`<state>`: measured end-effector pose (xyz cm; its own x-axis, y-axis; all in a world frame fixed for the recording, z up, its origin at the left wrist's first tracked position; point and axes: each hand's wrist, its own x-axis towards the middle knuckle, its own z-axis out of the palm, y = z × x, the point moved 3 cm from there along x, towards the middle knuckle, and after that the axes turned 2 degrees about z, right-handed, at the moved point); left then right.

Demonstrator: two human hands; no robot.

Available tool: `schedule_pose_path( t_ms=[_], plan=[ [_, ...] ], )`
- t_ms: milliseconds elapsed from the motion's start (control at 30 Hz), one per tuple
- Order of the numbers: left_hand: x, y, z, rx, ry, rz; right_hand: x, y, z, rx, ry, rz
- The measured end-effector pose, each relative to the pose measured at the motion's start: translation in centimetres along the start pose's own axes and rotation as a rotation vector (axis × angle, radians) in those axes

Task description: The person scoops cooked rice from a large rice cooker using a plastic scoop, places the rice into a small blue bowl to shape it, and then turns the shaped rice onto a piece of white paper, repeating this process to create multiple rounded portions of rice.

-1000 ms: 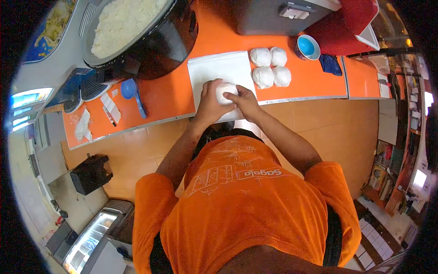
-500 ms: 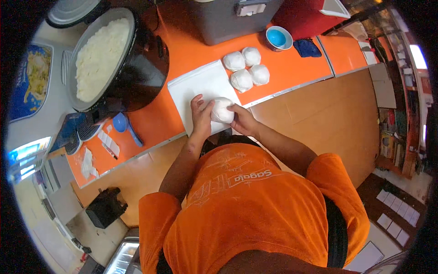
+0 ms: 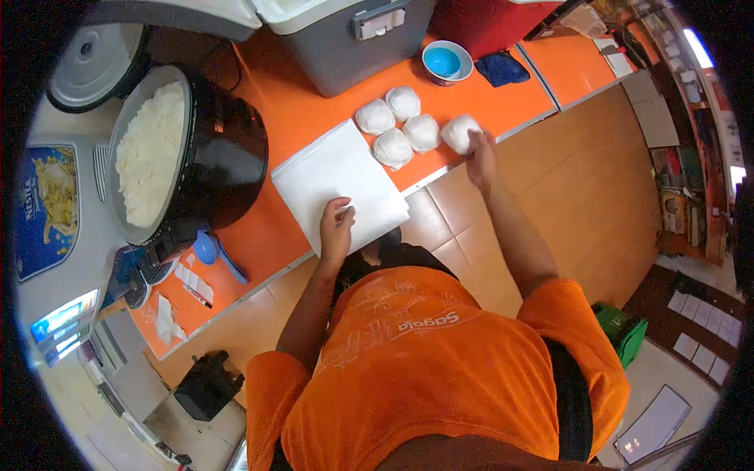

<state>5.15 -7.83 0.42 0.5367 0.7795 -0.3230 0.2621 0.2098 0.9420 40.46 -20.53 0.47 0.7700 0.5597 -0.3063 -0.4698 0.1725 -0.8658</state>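
The right hand [image 3: 481,149] grasped a white wrapped ball [image 3: 459,132], round and smooth, at the orange counter [image 3: 298,110] edge, just beside four like balls [image 3: 399,124]. The left hand [image 3: 336,226] lay loosely curled, holding nothing, on a stack of white square sheets [image 3: 338,177]. A blue package with yellow picture [image 3: 43,208] sat at far left, beside the black rice cooker [image 3: 212,157].
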Motion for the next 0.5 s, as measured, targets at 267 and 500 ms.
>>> schedule_pose_path(
  t_ms=[267,500],
  plan=[
    [-0.9,1.5,-4.7,0.006,0.227,-0.054,10.1,2.0,-1.8,-0.926,0.373,-0.072],
    [-3.1,-0.9,-8.6,-0.068,0.312,-0.045,10.0,3.0,-2.3,-0.952,0.280,-0.142]
  ],
)
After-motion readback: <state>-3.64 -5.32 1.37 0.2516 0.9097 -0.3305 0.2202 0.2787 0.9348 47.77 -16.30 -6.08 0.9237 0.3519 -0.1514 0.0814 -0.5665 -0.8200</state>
